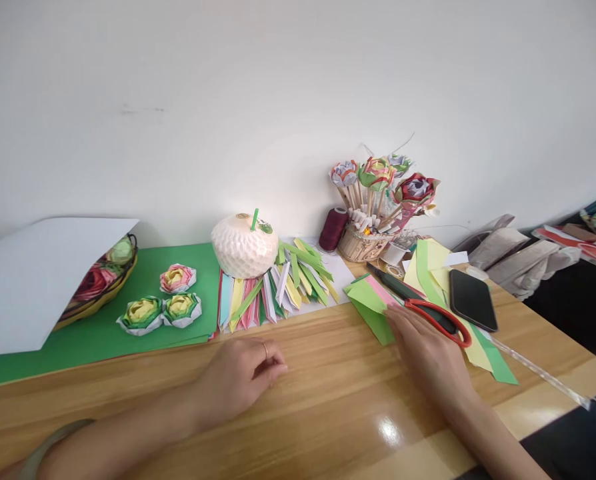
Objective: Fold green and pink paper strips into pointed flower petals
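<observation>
My left hand (245,375) rests on the table with its fingers curled in loosely. It wears a ring, and nothing shows in its grasp. My right hand (431,353) lies with outstretched fingers on the right end of the green paper pieces (371,313); its thumb is hidden. Right beside those fingers are scissors with red-and-black handles (445,323). In front of the wall, folded paper strips (283,287) in several colours lie in a loose pile. Three folded paper flowers (181,308) sit on a green sheet (178,253) to the left.
A white textured pot (245,245) with a green straw stands behind the strips. Dark red thread (333,229) stands beside a basket of paper flowers on sticks (365,243). A phone (473,300) lies at right. White paper (43,280) partly covers another flower basket (103,293).
</observation>
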A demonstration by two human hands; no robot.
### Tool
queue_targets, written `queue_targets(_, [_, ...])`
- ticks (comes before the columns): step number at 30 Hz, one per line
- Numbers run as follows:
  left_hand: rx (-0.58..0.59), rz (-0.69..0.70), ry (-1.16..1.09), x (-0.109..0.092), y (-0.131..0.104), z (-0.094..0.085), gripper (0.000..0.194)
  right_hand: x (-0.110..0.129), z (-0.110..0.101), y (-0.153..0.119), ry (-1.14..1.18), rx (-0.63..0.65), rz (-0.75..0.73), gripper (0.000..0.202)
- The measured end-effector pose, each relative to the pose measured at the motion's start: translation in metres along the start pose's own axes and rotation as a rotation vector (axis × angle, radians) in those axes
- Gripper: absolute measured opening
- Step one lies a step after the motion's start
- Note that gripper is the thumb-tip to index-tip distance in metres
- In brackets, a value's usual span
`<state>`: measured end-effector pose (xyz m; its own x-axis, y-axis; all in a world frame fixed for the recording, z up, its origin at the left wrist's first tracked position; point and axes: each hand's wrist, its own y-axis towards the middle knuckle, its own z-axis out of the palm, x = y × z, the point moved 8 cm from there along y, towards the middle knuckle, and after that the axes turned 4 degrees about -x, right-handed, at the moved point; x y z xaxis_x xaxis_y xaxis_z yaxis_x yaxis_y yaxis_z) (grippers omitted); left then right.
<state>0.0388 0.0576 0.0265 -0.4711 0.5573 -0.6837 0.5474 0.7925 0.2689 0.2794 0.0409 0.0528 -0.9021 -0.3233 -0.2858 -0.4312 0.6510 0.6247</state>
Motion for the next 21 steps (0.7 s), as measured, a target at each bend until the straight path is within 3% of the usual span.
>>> queue_targets(2, [-0.068,0.067,0.015,-0.003,-0.001,-0.004,0.019,0.012,-0.015,0.006,0.069,-0.091,-0.047,0.018])
queue_targets(5, [-0.222,0.239,0.103,-0.015,-0.006,-0.014,0.013,0.045,-0.031,0.018,0.309,-0.12,-0.191,0.02])
queue_targets(7, [-0.272,0.352,0.222,-0.025,-0.01,-0.015,0.023,0.068,-0.033,0.027,0.446,-0.068,-0.26,0.024])
queue_targets(11, [-0.168,0.455,0.37,-0.03,-0.01,-0.002,0.019,0.104,-0.014,0.042,0.679,0.148,-0.41,0.032])
queue_targets(16, [-0.154,0.424,0.389,-0.023,-0.006,-0.001,0.029,0.108,0.009,0.054,0.801,0.272,-0.47,0.033])
queue_targets(21, [-0.159,0.394,0.336,-0.023,-0.005,-0.001,0.027,0.097,0.018,0.051,0.935,0.294,-0.343,0.021])
